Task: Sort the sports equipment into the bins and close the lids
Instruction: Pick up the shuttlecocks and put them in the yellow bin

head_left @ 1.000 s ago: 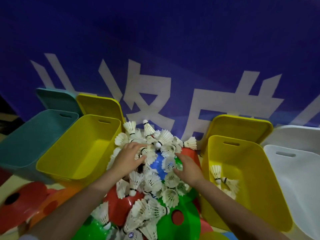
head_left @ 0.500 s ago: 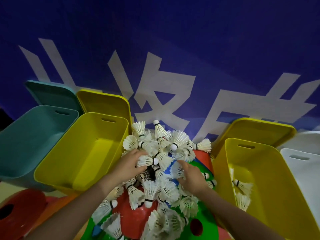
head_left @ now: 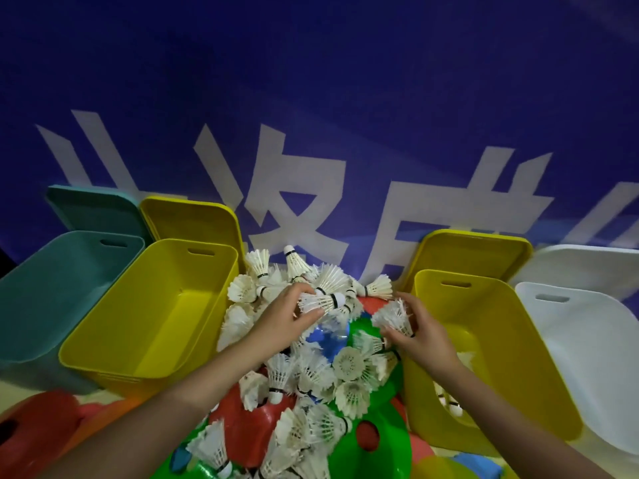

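Fingers of the left hand pinch a shuttlecock; the right hand grips another shuttle beside the yellow bin.

One wide-angle camera sits on my head, looking forward and down, close over the shuttlecock pile at lower centre. My forearms enter from the bottom edge. The blue banner fills the upper half; bins curve outward at both sides.
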Action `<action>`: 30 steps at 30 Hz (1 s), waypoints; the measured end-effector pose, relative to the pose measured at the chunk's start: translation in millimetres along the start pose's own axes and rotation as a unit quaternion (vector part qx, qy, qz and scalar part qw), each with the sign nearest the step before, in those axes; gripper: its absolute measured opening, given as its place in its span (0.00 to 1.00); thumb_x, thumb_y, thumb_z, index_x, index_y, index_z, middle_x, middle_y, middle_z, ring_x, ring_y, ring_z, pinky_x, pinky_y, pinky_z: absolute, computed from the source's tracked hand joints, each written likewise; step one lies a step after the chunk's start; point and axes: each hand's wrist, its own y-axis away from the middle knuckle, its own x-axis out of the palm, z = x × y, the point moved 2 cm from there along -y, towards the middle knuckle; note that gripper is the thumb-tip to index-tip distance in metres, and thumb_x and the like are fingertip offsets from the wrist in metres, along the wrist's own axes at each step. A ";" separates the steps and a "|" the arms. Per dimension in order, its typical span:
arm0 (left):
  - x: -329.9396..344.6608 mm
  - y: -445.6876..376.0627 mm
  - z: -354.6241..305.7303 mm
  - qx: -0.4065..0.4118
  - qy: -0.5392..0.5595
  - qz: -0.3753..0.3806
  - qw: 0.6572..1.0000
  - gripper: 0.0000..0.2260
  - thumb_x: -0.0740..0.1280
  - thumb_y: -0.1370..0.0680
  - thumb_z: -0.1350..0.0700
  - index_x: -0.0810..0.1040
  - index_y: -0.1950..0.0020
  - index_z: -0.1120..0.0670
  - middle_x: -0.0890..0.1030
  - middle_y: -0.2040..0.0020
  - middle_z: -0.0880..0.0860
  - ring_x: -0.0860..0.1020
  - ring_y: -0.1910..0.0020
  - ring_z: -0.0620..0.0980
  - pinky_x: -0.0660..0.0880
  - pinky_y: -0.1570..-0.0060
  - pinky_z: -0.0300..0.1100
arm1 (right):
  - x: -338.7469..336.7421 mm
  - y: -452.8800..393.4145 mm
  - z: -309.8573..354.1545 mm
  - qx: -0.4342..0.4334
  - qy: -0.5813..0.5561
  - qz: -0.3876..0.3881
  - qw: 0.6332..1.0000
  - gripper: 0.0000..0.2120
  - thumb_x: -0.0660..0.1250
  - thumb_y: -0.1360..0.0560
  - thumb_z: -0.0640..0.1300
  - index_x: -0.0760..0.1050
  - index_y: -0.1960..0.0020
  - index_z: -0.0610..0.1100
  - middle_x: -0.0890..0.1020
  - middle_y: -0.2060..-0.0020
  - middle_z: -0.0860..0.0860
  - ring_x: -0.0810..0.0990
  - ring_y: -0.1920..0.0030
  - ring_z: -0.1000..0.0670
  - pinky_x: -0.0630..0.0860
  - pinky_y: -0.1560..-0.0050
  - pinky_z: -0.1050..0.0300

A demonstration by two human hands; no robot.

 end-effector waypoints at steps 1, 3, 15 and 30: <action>8.5 -2.2 -9.3 -0.002 0.001 0.009 1.000 0.14 0.68 0.25 0.45 0.68 0.42 0.41 0.76 0.42 0.46 0.75 0.45 0.45 0.72 0.46 0.41 | -12.0 4.1 -8.2 0.004 0.005 -0.014 1.000 0.31 0.75 0.32 0.53 0.67 0.32 0.54 0.76 0.46 0.58 0.76 0.47 0.57 0.71 0.55 0.68; 26.8 -5.8 -28.9 -0.005 0.004 0.025 1.000 0.17 0.70 0.28 0.43 0.69 0.43 0.40 0.78 0.47 0.50 0.77 0.52 0.48 0.74 0.52 0.44 | -35.4 12.2 -27.7 0.004 0.014 -0.043 0.999 0.32 0.75 0.33 0.54 0.69 0.32 0.53 0.76 0.44 0.55 0.76 0.45 0.54 0.73 0.51 0.60; 172.5 -14.9 -114.9 0.043 0.004 0.123 0.991 0.16 0.70 0.26 0.45 0.75 0.39 0.44 0.71 0.45 0.46 0.74 0.49 0.45 0.72 0.47 0.37 | -135.0 72.3 -174.2 0.064 0.249 0.010 0.966 0.32 0.66 0.24 0.52 0.57 0.24 0.49 0.72 0.37 0.46 0.76 0.45 0.45 0.72 0.53 0.55; 293.2 -50.1 -120.4 0.072 -0.357 0.396 0.843 0.26 0.68 0.24 0.47 0.67 0.30 0.58 0.73 0.35 0.58 0.72 0.38 0.57 0.71 0.41 0.49 | -134.0 84.9 -201.2 0.043 0.143 -0.081 0.985 0.26 0.68 0.25 0.50 0.68 0.29 0.46 0.75 0.47 0.49 0.76 0.49 0.48 0.73 0.52 0.56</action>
